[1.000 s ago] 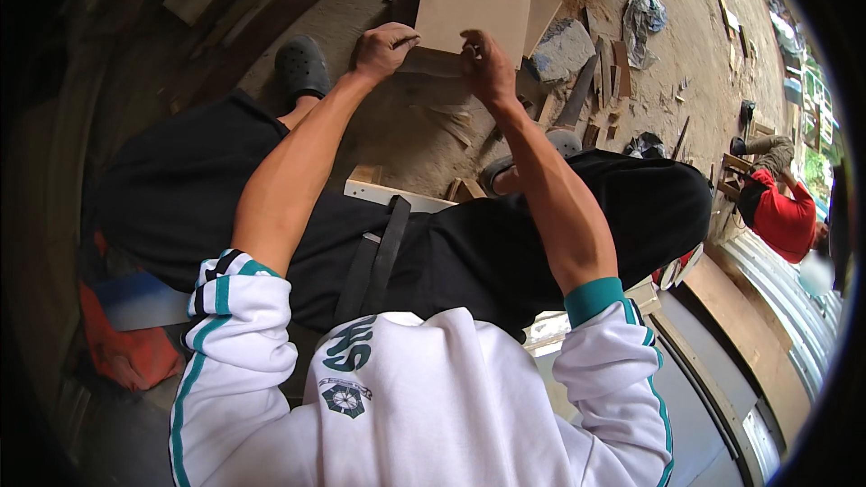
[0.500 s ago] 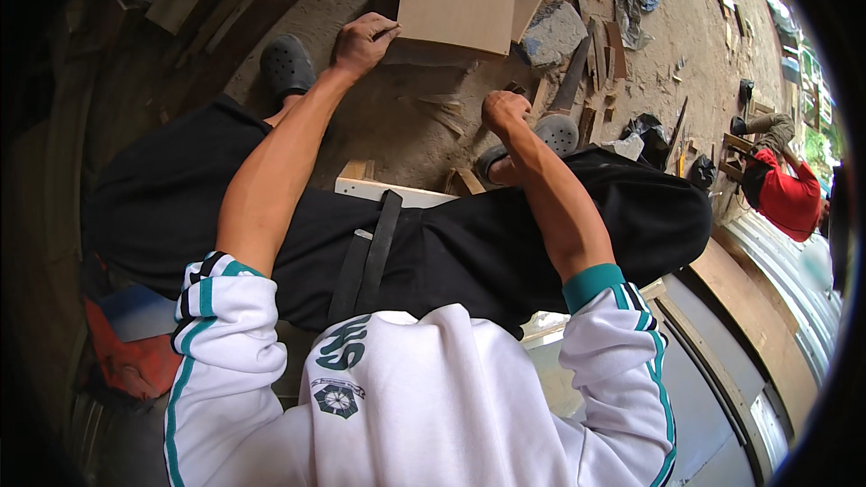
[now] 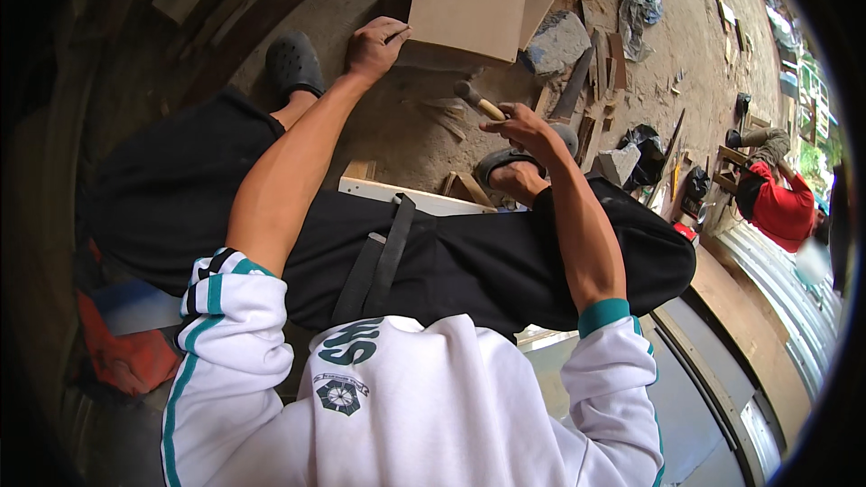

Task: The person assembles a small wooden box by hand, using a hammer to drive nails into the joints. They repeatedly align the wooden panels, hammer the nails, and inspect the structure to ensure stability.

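Shifted: right hand (image 3: 523, 126), wooden-handled hammer (image 3: 488, 108)

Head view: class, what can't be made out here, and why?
All in the head view:
What, if anything, the left hand pinches: too small.
The hammer: its handle's end is hidden by the right hand.
The white bar: partly covered by black trousers.
The distant person: hands too small.

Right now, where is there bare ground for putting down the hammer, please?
Two patches look open: the ground seen between the left forearm, wood splinters and pale plank; and the stretch right of the crumpled plastic bag, with scattered bits. It is crowded around the stone block, wood offcuts and black bag, near the right clog.
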The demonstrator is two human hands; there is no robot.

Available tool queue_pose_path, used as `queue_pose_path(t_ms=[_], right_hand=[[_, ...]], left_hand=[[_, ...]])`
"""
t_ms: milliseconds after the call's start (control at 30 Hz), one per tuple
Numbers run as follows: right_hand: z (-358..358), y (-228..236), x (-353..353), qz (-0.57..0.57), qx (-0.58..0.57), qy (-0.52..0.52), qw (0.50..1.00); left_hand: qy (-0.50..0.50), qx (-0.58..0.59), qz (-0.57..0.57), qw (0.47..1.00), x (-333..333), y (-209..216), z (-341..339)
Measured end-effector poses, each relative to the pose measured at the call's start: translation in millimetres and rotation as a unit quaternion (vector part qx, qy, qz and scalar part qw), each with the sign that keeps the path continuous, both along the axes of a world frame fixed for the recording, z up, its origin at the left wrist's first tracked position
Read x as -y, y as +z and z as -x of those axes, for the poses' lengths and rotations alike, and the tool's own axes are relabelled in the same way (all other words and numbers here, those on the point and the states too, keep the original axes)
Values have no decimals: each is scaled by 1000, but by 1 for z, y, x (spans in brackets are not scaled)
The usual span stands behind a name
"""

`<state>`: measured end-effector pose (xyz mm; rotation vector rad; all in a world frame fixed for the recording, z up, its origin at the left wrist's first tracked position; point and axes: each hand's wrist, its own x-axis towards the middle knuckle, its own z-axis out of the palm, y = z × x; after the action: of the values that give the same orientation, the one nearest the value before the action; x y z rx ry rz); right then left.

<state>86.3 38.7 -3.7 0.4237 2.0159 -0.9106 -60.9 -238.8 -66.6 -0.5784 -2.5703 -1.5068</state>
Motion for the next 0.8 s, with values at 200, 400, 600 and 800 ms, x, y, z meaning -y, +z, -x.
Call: queue_pose_path(t_ms=[200, 400, 600, 800], right_hand=[[27, 40, 44, 156, -169, -78, 970], [48, 34, 97, 48, -345, -170, 922], [47, 18, 94, 64, -384, -268, 881], [48, 34, 108, -17, -419, -226, 879]], left_hand=[[3, -57, -2, 998, -6, -8, -5], [28, -57, -8, 998, -11, -8, -12], [48, -50, -3, 998, -11, -8, -15], [43, -71, -13, 996, -11, -11, -14]])
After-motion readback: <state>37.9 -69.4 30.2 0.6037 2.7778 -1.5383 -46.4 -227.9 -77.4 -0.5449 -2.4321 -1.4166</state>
